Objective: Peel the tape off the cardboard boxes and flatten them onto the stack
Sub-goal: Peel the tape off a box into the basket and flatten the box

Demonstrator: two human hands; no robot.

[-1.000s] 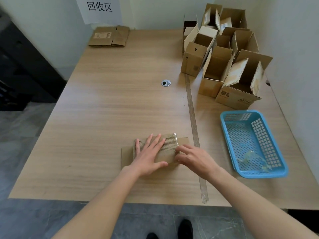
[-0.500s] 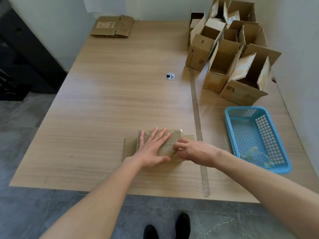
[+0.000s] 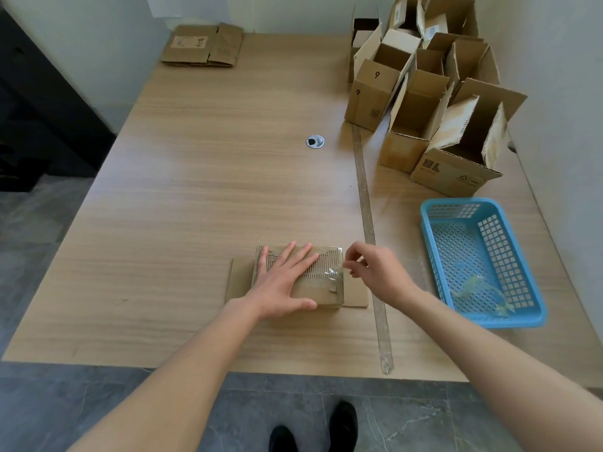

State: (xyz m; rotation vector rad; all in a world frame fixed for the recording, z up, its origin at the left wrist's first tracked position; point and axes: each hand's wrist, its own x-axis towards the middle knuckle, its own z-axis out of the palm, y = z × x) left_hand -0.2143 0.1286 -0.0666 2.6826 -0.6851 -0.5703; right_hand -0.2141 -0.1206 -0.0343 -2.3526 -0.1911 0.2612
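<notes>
With our left hand [image 3: 283,283] pressing flat on the folded box [image 3: 321,293] near the tabletop [image 3: 195,190] front edge, our right hand [image 3: 375,272] pinches the tape [image 3: 334,275] and should pull low and slowly.

You see a matt wood-grain tabletop [image 3: 195,197], a flattened box [image 3: 321,290] of matt brown cardboard with torn, ribbed corrugation, glossy clear tape [image 3: 334,275] on it, a perforated blue plastic basket [image 3: 532,308], and a shiny metal grommet [image 3: 315,141].
</notes>
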